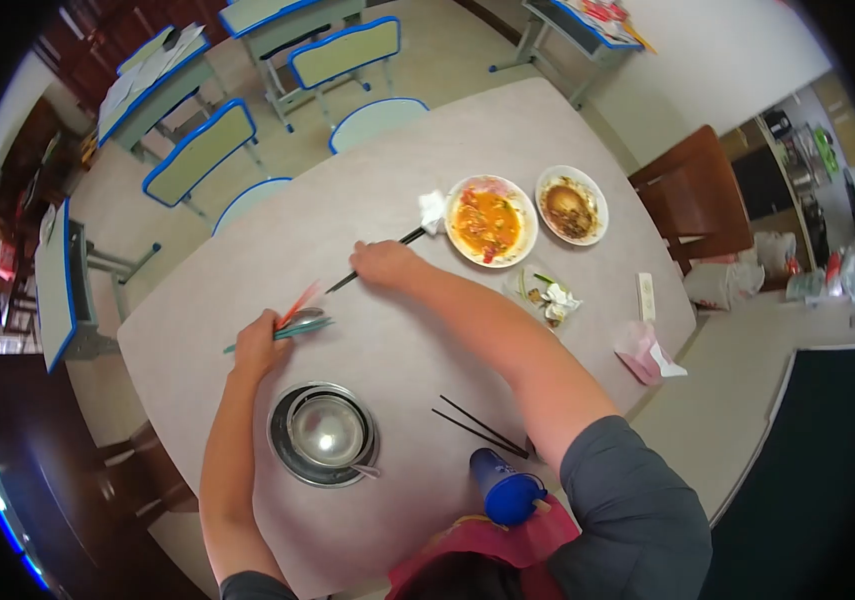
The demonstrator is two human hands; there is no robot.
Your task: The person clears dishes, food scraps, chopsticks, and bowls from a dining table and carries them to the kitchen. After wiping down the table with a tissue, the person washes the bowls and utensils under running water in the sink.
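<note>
My left hand (259, 342) is closed around a bundle of utensils: a metal spoon (305, 317), a teal utensil (309, 328) and a pinkish-red one (301, 300), blurred at the tip. Farther up the table, my right hand (384, 262) grips dark chopsticks (343, 283), which lie low over the tabletop and stick out on both sides of the fingers. A crumpled white tissue (431, 211) touches their far end. Below my left hand sits a stack of metal bowls (327, 428) with a spoon handle (365, 470) poking out at the right.
Two food-stained plates, one with orange sauce (488, 222) and one with brown remains (572, 206), stand beyond my right arm. Scraps and tissue (554, 298) lie nearby. Another dark chopstick pair (480, 427) and a blue bottle (503, 488) are near me. Chairs (202, 150) surround the table (197, 300).
</note>
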